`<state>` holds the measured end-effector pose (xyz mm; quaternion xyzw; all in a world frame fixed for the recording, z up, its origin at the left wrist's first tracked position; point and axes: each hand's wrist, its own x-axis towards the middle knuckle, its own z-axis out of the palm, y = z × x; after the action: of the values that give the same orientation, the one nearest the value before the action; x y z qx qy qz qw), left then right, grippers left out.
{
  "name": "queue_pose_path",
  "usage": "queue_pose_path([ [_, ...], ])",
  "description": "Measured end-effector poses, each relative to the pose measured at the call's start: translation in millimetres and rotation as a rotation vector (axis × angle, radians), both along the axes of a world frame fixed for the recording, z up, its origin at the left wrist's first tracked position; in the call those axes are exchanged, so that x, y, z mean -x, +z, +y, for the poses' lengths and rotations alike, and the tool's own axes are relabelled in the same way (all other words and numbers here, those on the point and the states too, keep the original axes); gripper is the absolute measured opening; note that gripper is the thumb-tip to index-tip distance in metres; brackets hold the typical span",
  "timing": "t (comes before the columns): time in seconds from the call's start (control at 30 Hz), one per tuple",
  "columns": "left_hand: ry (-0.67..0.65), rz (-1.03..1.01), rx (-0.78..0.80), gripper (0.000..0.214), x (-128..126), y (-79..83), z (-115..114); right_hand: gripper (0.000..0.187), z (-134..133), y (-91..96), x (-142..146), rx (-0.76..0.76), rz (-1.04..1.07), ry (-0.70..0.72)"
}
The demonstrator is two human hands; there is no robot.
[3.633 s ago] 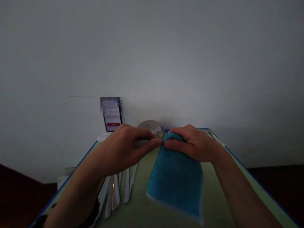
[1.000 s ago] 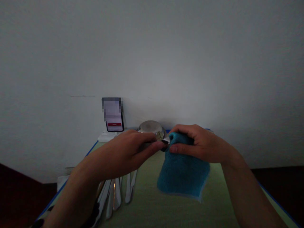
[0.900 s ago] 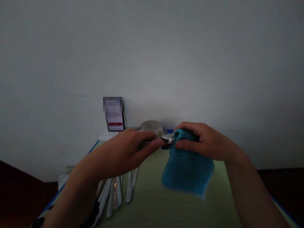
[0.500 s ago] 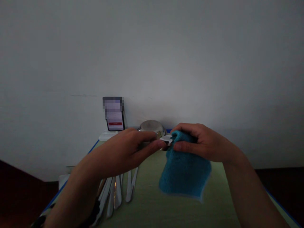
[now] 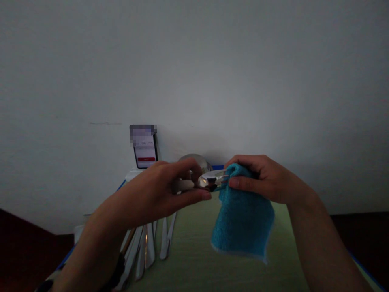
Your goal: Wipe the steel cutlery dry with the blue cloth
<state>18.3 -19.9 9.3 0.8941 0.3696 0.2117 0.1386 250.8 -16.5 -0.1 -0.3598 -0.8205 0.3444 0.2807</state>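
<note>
Left hand (image 5: 158, 188) had fork (image 5: 210, 178) in its grip, right hand (image 5: 267, 182) pinched blue cloth (image 5: 243, 227) against the tine ends, over tabletop (image 5: 188, 255).

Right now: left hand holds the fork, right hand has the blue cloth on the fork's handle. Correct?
Not the handle: the head view shows the right hand holding the blue cloth at the tines of the fork. The left hand does hold the fork.

More of the fork (image 5: 209, 179) now shows outside the blue cloth (image 5: 244, 223).
</note>
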Motion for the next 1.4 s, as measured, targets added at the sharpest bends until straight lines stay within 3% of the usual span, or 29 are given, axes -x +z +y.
queue_pose_path([
  [0.23, -0.065, 0.049, 0.070, 0.019, -4.9, 1.5, -4.9, 0.026, 0.3, 1.9, 4.6, -0.087, -0.088, -0.011],
  [0.4, -0.076, 0.137, 0.113, 0.027, -5.6, 1.4, -5.3, 0.024, 0.1, 1.8, 4.8, -0.076, -0.052, 0.014],
  [0.6, -0.078, 0.130, 0.123, 0.028, -4.1, 1.3, -4.2, 0.027, 1.2, -0.7, 4.1, -0.092, -0.022, -0.057],
  [0.93, -0.107, 0.128, 0.207, 0.027, -4.7, 2.5, -1.3, 0.026, 0.3, 1.9, 7.5, -0.060, -0.090, 0.038],
  [1.2, -0.065, 0.015, 0.100, 0.024, -3.4, -0.1, -2.8, 0.022, -0.2, 1.9, 7.7, -0.128, -0.052, 0.001],
  [1.4, 0.059, -0.087, -0.035, 0.029, -7.7, 1.0, -0.5, 0.029, 5.3, -4.4, 4.7, -0.110, 0.084, -0.207],
])
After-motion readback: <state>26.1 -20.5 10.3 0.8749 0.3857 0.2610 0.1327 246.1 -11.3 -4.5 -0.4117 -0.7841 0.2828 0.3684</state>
